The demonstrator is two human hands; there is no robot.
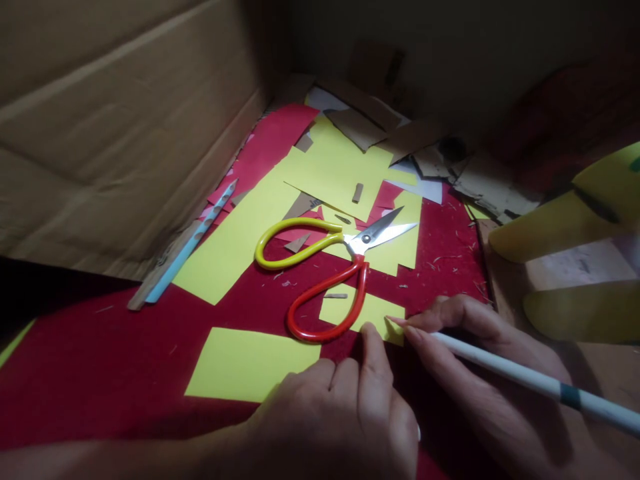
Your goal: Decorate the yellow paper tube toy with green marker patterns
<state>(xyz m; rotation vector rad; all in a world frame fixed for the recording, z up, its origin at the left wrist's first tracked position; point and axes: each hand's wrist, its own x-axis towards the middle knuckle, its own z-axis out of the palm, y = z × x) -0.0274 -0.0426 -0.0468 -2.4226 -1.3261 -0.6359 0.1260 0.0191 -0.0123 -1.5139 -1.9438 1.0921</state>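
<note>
The tall cardboard panel point(125, 133) at the left shades part of the red surface point(115, 373), so the marking calls for the brightest patch, where the small piece lies; the long yellow sheet point(225, 253) and the yellow rectangle point(250, 367) lie apart from the pencil point and can be left alone, though the left hand point(340, 420) overlaps the rectangle's near corner and should not drag it; that hand's index finger stretches out to the near edge of the small piece, the others folded, and whether they close on anything underneath I cannot tell; a firm, flat press there would suit, with the fingertip clear of the line; the right hand point(500, 380) pinches the white pencil point(520, 377) low, near its point, a good grip for short, controlled strokes; light pressure should do, since thin paper could skid; the scissors point(367, 239) stand with blades parted, pointing away from both hands, but their red loop lies across the left part of the small yellow piece point(383, 313), so lifting them aside first would let it sit flat and turn freely; last, the little brown sliver point(336, 295) on that piece is best flicked off, lest it get in the way of a line.
</note>
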